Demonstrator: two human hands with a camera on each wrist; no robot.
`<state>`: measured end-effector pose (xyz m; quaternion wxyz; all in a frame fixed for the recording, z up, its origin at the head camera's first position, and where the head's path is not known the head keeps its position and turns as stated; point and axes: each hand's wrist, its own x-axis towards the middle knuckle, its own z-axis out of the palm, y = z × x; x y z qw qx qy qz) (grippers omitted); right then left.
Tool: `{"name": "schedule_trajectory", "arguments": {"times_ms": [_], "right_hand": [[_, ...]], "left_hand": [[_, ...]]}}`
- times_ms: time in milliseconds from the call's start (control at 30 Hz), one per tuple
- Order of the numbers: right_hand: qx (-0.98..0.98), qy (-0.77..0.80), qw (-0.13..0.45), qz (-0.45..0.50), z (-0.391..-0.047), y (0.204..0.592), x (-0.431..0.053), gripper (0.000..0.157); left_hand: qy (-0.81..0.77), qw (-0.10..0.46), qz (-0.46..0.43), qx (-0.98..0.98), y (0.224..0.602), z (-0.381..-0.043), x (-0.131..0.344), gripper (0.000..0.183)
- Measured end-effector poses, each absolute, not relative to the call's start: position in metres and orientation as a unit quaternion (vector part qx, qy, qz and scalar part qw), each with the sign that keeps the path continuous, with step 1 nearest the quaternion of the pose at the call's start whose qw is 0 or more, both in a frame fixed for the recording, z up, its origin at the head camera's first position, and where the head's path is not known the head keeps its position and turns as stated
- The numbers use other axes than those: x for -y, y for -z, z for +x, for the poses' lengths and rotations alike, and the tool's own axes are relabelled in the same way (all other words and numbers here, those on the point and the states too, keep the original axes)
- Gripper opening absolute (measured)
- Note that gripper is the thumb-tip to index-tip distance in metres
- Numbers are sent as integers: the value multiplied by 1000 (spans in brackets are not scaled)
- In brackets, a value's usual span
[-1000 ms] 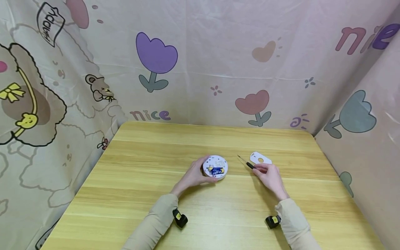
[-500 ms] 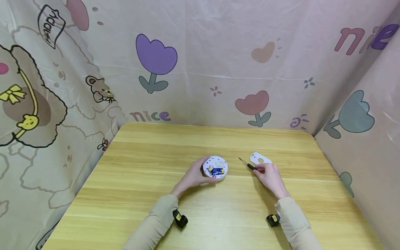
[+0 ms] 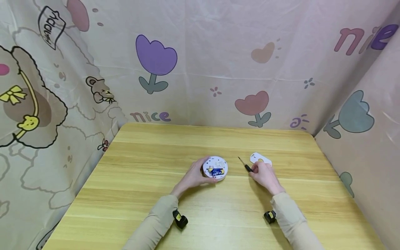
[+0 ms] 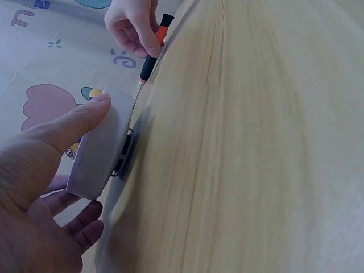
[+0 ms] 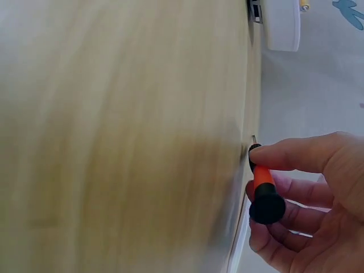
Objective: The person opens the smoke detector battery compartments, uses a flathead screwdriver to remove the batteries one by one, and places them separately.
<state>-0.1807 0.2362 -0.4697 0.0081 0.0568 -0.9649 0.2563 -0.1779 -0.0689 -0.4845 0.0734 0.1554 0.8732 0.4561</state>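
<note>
A round white smoke alarm (image 3: 215,162) stands on the table with its battery side up; a blue-and-yellow battery (image 3: 216,172) shows in it. My left hand (image 3: 194,174) grips the alarm from its left side, with the thumb (image 4: 91,116) across its side wall. To the right, my right hand (image 3: 264,176) holds a small screwdriver (image 3: 248,168) by its black-and-orange handle (image 5: 264,175). Its thin shaft points away and toward the left, and the tip is apart from the alarm. In the left wrist view, a dark vented part (image 4: 125,152) shows beneath the alarm.
A white plate with a round hole (image 3: 255,157) lies on the wooden table (image 3: 150,146), just behind my right hand, which partly covers it. Printed curtains (image 3: 203,52) hang behind the table and at both sides. Black wrist cameras (image 3: 180,219) sit on both sleeves.
My right hand has shifted slightly to the left with the screwdriver, and now overlaps the white plate more. My left hand and the smoke alarm have stayed in place.
</note>
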Motion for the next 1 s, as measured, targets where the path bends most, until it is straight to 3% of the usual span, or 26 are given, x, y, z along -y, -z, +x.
{"name": "schedule_trajectory", "arguments": {"times_ms": [633,1000], "right_hand": [[963,-265,-7,51,-184,473,-235,16],[960,-262,55,84,-183,474,-234,36]], "left_hand": [[-455,68,164,-873,488,-179,69,105],[-457,70,162,-872,487,-179,69,106]]}}
